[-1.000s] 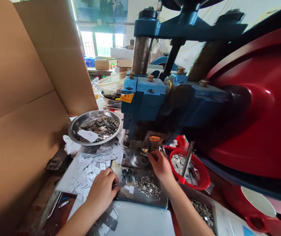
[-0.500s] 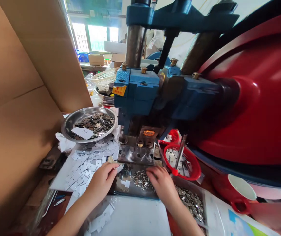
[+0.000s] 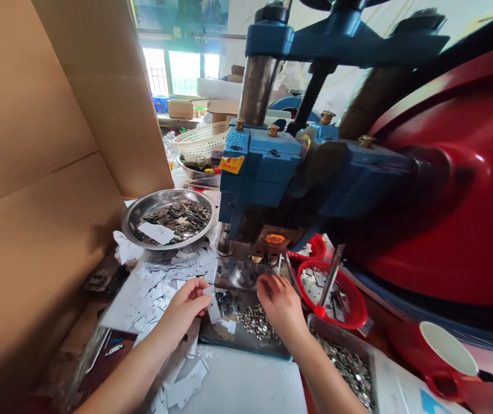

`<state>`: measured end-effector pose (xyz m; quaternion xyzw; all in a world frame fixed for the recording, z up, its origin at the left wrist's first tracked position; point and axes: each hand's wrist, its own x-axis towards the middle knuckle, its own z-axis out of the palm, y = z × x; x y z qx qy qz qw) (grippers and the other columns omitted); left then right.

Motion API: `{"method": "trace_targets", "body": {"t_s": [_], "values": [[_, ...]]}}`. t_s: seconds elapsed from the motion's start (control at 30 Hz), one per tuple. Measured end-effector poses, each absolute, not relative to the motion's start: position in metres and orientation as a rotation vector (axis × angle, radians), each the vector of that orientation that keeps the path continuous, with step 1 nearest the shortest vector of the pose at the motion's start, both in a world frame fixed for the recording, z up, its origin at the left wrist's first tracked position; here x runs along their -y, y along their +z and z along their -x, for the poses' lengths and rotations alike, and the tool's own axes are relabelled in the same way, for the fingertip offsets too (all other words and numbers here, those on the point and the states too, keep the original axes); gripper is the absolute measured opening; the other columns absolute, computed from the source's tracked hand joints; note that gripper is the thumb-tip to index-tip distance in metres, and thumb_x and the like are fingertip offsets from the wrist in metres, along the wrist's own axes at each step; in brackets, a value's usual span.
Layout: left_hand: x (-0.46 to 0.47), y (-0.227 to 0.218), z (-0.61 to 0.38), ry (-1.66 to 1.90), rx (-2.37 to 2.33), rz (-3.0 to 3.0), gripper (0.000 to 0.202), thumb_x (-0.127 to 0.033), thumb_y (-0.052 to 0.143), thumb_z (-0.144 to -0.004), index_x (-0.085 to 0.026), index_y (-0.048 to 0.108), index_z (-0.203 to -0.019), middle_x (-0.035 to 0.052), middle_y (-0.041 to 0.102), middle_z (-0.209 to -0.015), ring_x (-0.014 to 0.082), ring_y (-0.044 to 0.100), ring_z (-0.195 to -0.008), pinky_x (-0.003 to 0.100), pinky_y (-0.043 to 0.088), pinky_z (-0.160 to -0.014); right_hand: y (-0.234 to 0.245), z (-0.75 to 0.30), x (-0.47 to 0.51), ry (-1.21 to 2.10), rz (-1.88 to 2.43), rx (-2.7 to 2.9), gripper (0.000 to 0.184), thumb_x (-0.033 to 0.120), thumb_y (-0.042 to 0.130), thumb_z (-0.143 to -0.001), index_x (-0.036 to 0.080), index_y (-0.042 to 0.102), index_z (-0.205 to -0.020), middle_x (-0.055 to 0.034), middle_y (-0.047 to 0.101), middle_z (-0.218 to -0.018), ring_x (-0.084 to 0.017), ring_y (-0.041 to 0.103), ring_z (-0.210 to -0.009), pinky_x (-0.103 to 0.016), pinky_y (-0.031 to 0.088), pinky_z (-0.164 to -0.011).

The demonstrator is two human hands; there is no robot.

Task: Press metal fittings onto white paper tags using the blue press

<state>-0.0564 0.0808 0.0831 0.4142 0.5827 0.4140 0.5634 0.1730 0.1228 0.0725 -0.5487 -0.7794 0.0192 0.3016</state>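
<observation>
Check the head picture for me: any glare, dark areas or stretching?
Head view: the window is washed out white, and the red wheel shows glossy glare; head view, too: the press is dark underneath, the red mug looks stretched, and the flat piece in the left hand shows pale.

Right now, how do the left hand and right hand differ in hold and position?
Hold: the left hand pinches a flat pale plate; the right hand has its fingers curled, and whether it holds anything can't be seen.
Position: the left hand is beside the loose pale plates; the right hand is beside the small shiny parts, near the press's base.
Shared: both are bare, with fingers bent.
</observation>
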Motion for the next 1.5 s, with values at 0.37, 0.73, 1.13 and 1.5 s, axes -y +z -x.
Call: {"method": "trace_targets", "body": {"t_s": [0.37, 0.73, 1.13, 1.5], "values": [[-0.105, 0.1, 0.023, 1.061, -1.189, -0.735, 0.03, -0.019, 0.065, -0.068, -0.015, 0.063, -0.098, -0.0008, 0.054, -0.074, 0.0121, 0.061, -0.067, 0.024, 0.05, -0.066, 0.078, -0.177, -0.133, -0.048, 1.331, 2.115, 0.028, 0.031, 0.046, -0.09, 0.022, 0.069, -0.102, -0.0085, 0.063, -0.103, -0.026, 0.053, -0.098, -0.042, 0.043, -0.086], [-0.099, 0.099, 0.01, 1.044, -1.031, -0.797, 0.029, -0.015, 0.064, -0.065, -0.017, 0.063, -0.094, 0.0019, 0.065, -0.083, 0.0158, 0.061, -0.078, 0.025, 0.046, -0.069, 0.077, -0.156, -0.095, 0.326, 1.118, 1.839, 0.012, 0.019, 0.051, -0.085, 0.024, 0.062, -0.084, -0.0036, 0.065, -0.093, -0.018, 0.061, -0.087, -0.032, 0.05, -0.076], [-0.122, 0.097, -0.002, 1.05, -1.348, -1.776, 0.01, -0.02, 0.059, -0.08, -0.022, 0.068, -0.083, 0.0005, 0.064, -0.082, 0.0164, 0.058, -0.076, 0.027, 0.044, -0.07, 0.067, -0.164, -0.114, 0.216, 1.265, 1.782, 0.013, 0.027, 0.053, -0.088, 0.023, 0.062, -0.095, -0.0033, 0.065, -0.085, -0.02, 0.058, -0.082, -0.034, 0.047, -0.073], [-0.179, 0.068, -0.023, 1.009, -1.42, -1.764, 0.016, -0.014, 0.058, -0.078, -0.018, 0.069, -0.089, 0.0056, 0.064, -0.097, 0.0212, 0.058, -0.096, 0.034, 0.044, -0.091, 0.05, -0.171, -0.16, 0.384, 1.483, 1.533, 0.02, 0.037, 0.053, -0.077, 0.019, 0.059, -0.083, -0.0081, 0.058, -0.089, -0.024, 0.055, -0.083, -0.038, 0.045, -0.074]]}}
